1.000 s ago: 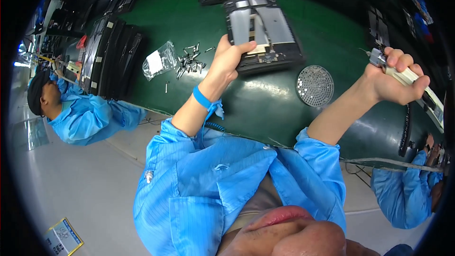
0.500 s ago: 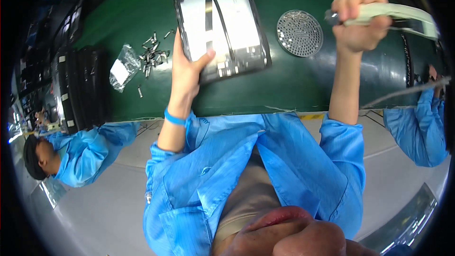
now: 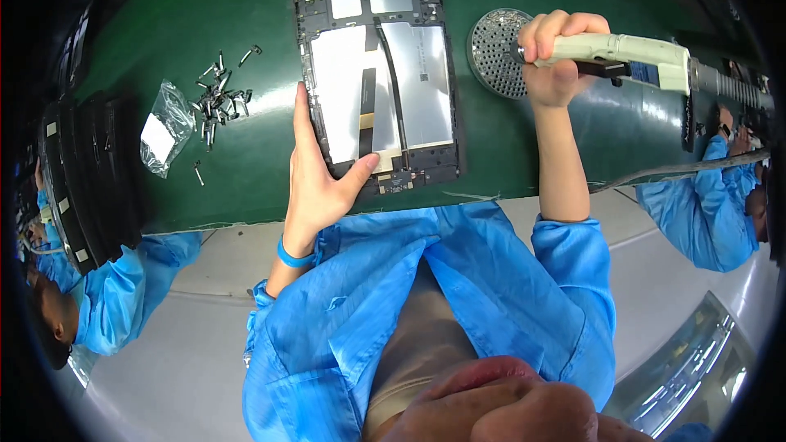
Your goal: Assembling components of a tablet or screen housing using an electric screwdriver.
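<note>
An opened tablet [image 3: 424, 102], its silver battery cells and dark ribbon cables exposed, lies on the green table. My left hand [image 3: 321, 195] grips its lower left corner, thumb over the edge and fingers along the left side. Closed around a pale green electric screwdriver [image 3: 647, 54] is my right hand [image 3: 557, 57], to the right of the tablet. The tool is held level; its tip points left and a coiled cable [image 3: 733, 86] leaves its rear. Partly behind my right hand sits a round perforated screw tray [image 3: 494, 49], with small screws at its far side.
Left of the tablet, several small dark-and-silver parts [image 3: 219, 98] lie heaped beside a clear plastic bag [image 3: 166, 131]. A row of black panels [image 3: 94, 180] stands at the far left. A grey cable [image 3: 696, 167] crosses the right edge. Co-workers in blue sit on both sides.
The tablet now lies flatter and lower in view, my left hand with it. My right hand has brought the screwdriver leftward, over the screw tray's edge. The whole view has also shifted.
</note>
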A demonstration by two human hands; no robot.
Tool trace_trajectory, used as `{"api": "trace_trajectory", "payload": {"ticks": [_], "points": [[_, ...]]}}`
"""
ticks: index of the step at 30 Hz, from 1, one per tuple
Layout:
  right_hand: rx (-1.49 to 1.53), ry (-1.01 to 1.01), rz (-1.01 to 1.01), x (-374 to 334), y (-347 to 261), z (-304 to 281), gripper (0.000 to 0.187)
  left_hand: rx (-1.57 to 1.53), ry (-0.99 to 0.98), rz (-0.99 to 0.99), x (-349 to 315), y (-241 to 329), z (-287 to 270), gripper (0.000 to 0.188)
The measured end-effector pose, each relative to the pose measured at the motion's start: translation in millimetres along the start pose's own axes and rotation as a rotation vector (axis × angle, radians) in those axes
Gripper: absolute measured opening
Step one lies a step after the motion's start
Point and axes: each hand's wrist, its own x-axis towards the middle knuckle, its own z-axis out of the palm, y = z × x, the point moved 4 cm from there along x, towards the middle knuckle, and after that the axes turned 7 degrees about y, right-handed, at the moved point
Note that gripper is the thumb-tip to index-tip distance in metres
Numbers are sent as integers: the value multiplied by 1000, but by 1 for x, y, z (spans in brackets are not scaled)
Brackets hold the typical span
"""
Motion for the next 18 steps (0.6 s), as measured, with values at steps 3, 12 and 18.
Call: {"api": "trace_trajectory", "payload": {"ticks": [3, 12, 18], "points": [[-64, 48, -1, 1, 5, -1, 48, -159, 31, -21, -4, -12, 4, 95], [-141, 100, 0, 1, 9, -5, 44, -78, 151, 245, -2, -23, 5, 70], [-166, 136, 21, 0, 10, -6, 41, -94, 168, 216, -3, -27, 4, 68]]}}
